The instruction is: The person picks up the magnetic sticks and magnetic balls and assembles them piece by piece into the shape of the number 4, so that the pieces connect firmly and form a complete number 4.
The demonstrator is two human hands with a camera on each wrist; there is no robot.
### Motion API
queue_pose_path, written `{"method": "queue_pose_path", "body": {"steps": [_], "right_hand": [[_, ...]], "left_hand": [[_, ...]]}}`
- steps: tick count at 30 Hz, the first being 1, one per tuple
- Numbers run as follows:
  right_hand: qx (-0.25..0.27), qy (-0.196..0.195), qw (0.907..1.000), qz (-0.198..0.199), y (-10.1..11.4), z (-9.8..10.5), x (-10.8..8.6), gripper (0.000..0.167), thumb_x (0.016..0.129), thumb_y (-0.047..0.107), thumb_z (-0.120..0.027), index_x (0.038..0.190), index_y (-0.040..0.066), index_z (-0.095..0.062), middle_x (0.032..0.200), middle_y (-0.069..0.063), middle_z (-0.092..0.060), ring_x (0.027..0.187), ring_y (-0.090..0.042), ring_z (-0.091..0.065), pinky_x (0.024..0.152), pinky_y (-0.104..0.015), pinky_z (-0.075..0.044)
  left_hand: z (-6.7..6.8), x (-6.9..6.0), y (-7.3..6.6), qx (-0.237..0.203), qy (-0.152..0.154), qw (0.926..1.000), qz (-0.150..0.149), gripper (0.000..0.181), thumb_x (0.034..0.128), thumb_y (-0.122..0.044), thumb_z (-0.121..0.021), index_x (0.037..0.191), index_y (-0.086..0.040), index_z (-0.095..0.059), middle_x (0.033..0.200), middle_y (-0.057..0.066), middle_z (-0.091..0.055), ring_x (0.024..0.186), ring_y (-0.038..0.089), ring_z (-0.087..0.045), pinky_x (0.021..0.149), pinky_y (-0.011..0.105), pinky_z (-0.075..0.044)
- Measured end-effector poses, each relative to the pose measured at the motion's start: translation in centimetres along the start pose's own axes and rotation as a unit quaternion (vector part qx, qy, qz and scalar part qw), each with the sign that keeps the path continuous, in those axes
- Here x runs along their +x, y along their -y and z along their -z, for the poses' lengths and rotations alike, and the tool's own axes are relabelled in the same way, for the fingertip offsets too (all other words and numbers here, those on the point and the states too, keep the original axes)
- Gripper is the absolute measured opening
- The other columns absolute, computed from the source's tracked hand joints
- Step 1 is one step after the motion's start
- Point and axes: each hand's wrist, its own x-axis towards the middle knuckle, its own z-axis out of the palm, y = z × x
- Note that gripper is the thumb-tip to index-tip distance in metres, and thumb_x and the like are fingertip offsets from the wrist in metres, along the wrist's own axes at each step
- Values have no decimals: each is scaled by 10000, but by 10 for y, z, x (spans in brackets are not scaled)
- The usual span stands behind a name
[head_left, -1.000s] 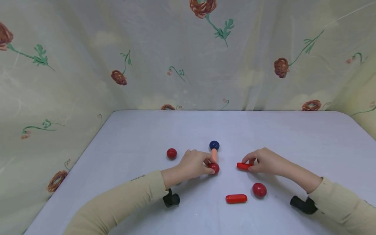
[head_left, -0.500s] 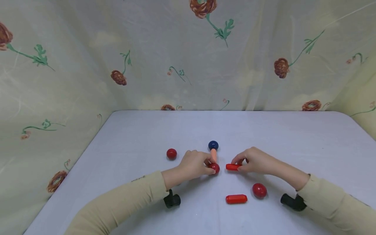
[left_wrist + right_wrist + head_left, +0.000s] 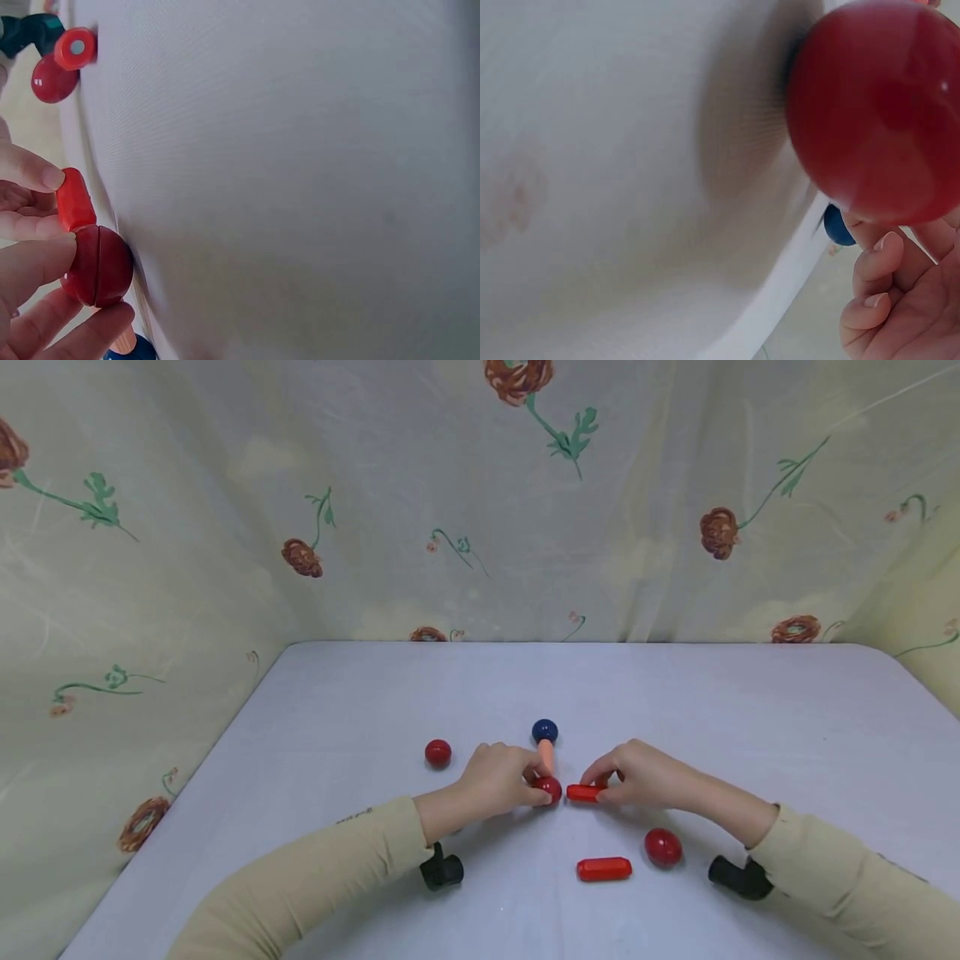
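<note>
Over the pale table (image 3: 360,693), the left sleeve (image 3: 322,868) bears unreadable marks (image 3: 354,817). The left hand (image 3: 491,781) grips a red ball (image 3: 551,790), its groove (image 3: 97,266) visible only from the left wrist. A loose ball (image 3: 877,112) obstructs the right wrist view; the right hand (image 3: 648,777) pinches a red rod (image 3: 581,793) just beside the gripped ball.

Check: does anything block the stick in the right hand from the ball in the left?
Nothing visible: the right hand holds the red stick close beside the red ball in the left hand.
</note>
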Motion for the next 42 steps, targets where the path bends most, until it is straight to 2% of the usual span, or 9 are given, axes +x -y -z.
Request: {"method": "queue_pose_path", "body": {"steps": [8, 18, 31, 34, 40, 42], "right_hand": [[-24, 21, 10000, -57, 3, -1, 0, 206, 778, 74, -694, 983, 90, -705, 865, -1, -674, 734, -93, -529, 596, -191, -460], [27, -10, 10000, -82, 6, -2, 2, 191, 778, 62, -688, 967, 82, -709, 864, -13, -679, 748, -101, -543, 606, -186, -463], [9, 36, 10000, -46, 3, 0, 3, 191, 789, 63, -676, 977, 81, -706, 857, -6, -674, 687, -85, -504, 576, -196, -450], [-9, -21, 10000, -22, 3, 10, -1, 209, 803, 79, -671, 1011, 67, -692, 862, -7, -673, 671, -83, -503, 567, -193, -450], [-303, -661, 9973, -31, 6, 44, -23, 253, 807, 89, -672, 1055, 44, -668, 866, -11, -677, 709, -115, -504, 553, -204, -450], [-304, -618, 9976, -69, 6, 48, -31, 257, 807, 107, -675, 1056, 46, -668, 873, -6, -678, 711, -113, -501, 549, -205, -448]], "left_hand": [[0, 0, -1, 60, 19, 10000, -4, 223, 775, -300, -727, 980, -219, -693, 779, -106, -637, 663, 59, -488, 666, 235, -346], [0, 0, -2, 99, -46, 9998, -147, 226, 776, -309, -725, 979, -213, -696, 767, -103, -647, 636, 53, -485, 638, 217, -335], [-1, 0, -3, 102, -28, 9999, -63, 257, 770, -319, -729, 997, -206, -689, 779, -90, -653, 633, 54, -493, 642, 222, -345], [-1, 0, -3, 71, -22, 10000, -38, 254, 771, -319, -729, 992, -201, -688, 766, -90, -645, 629, 58, -494, 638, 223, -348], [-2, 0, -3, 66, -59, 10000, -24, 243, 768, -315, -732, 973, -194, -684, 743, -94, -631, 616, 60, -491, 627, 217, -343], [-1, -1, -4, 77, -60, 10000, -10, 242, 767, -311, -733, 973, -193, -684, 740, -94, -628, 614, 62, -489, 624, 216, -340]]}}
